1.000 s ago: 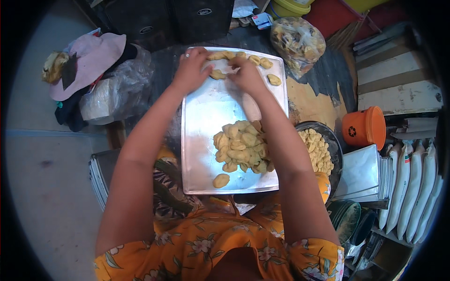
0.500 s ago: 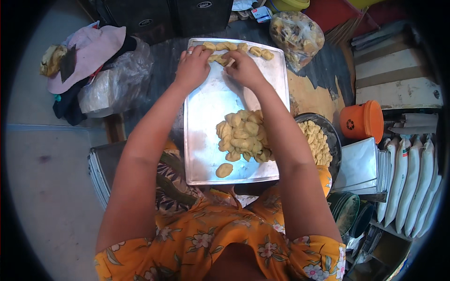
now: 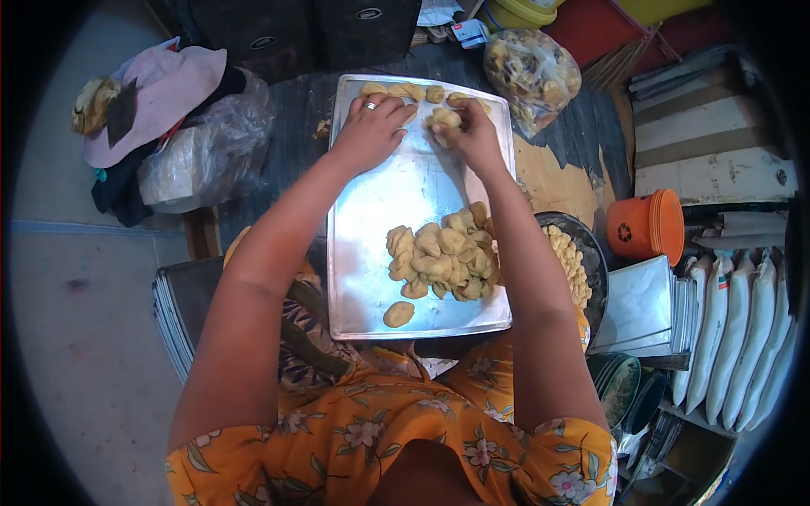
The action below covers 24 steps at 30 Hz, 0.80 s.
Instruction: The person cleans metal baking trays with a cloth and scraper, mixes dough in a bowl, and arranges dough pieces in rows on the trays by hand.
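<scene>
A shallow metal tray (image 3: 396, 181) lies before me, with a row of flattened tan dough pieces (image 3: 407, 90) along its far edge. Over the left part of that row, my left hand (image 3: 369, 135) rests with its fingers apart, touching dough that it partly hides. My right hand (image 3: 477, 142) grips a dough piece (image 3: 444, 121) between thumb and fingers, just short of the row's right end. Nearer to me, a heap of dough pieces (image 3: 443, 257) is piled on the tray, partly behind my right forearm. One loose piece (image 3: 398, 314) lies by itself in front of the heap.
Right of the tray, a dark round basin (image 3: 601, 270) holds many small dough lumps, partly hidden by my arm. Beyond are a filled clear bag (image 3: 533, 80), an orange bucket (image 3: 645, 226), stacked metal trays (image 3: 641, 305) and white sacks (image 3: 730, 337). A pink hat (image 3: 169, 101) lies left.
My right hand has moved right and slightly nearer, and now shows a dough piece in its grip. My left hand has shifted right, its fingers spreading over the row.
</scene>
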Each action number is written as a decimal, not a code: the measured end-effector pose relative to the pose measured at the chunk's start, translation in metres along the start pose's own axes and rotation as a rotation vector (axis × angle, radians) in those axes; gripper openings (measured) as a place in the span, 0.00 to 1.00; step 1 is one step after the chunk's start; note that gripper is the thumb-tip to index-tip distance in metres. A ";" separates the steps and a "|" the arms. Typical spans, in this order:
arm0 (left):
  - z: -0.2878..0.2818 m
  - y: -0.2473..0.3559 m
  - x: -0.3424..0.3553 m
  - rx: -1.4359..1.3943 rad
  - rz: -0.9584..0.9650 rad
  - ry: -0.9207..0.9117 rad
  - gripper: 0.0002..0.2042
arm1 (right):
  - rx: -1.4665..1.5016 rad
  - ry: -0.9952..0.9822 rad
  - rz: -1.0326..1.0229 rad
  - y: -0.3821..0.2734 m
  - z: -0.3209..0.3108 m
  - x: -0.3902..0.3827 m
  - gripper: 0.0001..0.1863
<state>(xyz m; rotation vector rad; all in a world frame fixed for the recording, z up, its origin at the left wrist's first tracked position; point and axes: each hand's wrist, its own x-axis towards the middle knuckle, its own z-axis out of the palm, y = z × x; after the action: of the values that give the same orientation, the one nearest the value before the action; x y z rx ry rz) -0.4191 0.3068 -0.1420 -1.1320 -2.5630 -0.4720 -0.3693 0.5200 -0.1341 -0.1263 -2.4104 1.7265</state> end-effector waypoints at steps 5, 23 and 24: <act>0.018 0.007 0.015 -0.170 0.094 0.045 0.19 | -0.577 0.100 -0.338 0.012 0.006 0.013 0.21; 0.030 0.051 0.055 -0.051 0.183 0.054 0.11 | -0.493 0.016 -0.138 0.035 -0.057 -0.013 0.19; 0.034 0.052 0.061 0.061 0.153 0.041 0.09 | -0.467 0.097 -0.151 0.035 -0.056 -0.009 0.17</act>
<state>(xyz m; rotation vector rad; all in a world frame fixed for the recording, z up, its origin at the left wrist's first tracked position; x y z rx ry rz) -0.4241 0.3939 -0.1389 -1.2721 -2.4161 -0.3739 -0.3509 0.5824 -0.1505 -0.0820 -2.6250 1.0479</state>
